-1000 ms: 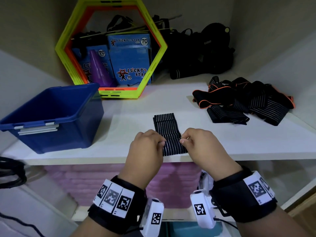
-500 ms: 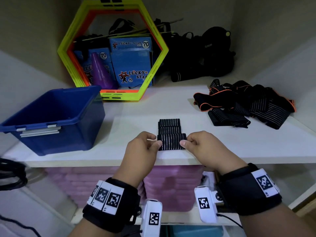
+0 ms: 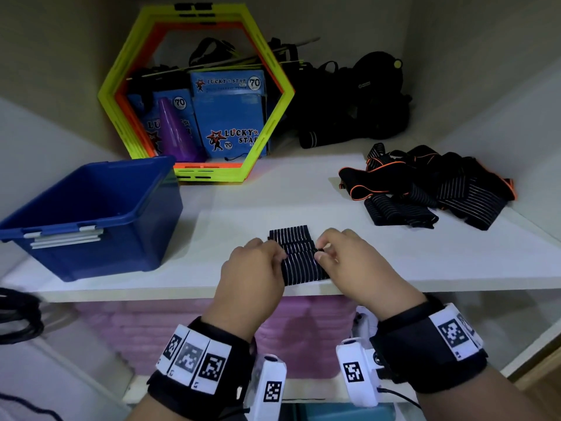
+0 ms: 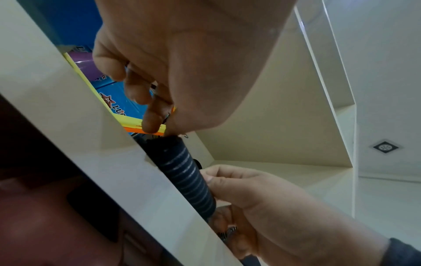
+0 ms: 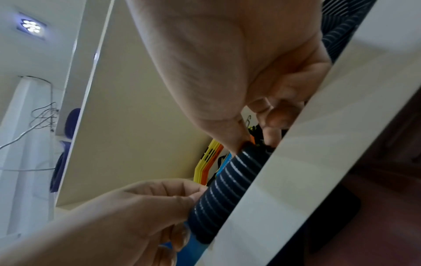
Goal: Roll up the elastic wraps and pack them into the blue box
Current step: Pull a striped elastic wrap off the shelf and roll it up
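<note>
A black elastic wrap with white stripes lies at the front edge of the white shelf, mostly rolled into a cylinder, with a short flat tail beyond it. My left hand pinches the roll's left end and my right hand pinches its right end. The blue box stands open on the shelf's left side; what I see of its inside holds nothing. Several loose wraps, some with orange trim, are heaped at the right.
A yellow-and-orange hexagonal frame leans at the back, with blue packages and a purple cone behind it. Black straps and gear fill the back right corner. Pink items sit on the shelf below.
The flat strip has grown shorter as both hands rolled the wrap away from me. The roll is thicker now and the hands sit farther onto the shelf.
</note>
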`<state>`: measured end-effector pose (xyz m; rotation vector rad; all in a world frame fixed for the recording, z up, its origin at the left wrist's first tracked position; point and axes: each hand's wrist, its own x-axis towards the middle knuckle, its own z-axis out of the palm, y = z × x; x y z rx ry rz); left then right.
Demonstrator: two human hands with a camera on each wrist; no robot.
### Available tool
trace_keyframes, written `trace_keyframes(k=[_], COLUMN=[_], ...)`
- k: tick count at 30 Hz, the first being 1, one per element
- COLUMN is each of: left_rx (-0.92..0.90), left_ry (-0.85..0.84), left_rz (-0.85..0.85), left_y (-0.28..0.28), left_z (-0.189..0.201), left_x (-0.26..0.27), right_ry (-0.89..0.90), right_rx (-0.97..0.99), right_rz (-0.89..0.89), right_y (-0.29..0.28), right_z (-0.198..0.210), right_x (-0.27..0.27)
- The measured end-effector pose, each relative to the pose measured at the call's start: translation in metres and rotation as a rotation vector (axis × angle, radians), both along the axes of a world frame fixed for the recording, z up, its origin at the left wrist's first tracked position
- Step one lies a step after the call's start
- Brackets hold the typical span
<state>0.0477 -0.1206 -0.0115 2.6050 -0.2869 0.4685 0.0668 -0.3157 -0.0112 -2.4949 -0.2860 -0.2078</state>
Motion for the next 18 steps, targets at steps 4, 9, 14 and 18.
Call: trace_keyframes(k=[4, 9, 14, 18], left_rx=[0.078, 0.086, -0.184, -0.291], left_ry=[0.067, 0.167, 0.177, 0.244], left_rz=[-0.087, -0.101, -0.074, -0.087], left_y=[0.000, 0.011, 0.012, 0.016], left_z=[0.006, 0.005, 0.007, 0.004], left_x=[-0.010, -0.011, -0.007, -0.003], right_ry=[-0.114, 0.063, 0.174, 0.107], right_rx=[-0.124, -0.102, -0.020, 0.132], right_rz=[0.148, 0.254, 0.239, 0.145], right_y=[0.002, -0.009, -0.011, -0.008], right_z=[0.001, 0.012, 0.017, 0.012], right_x=[0.002, 0.002, 0.005, 0.006])
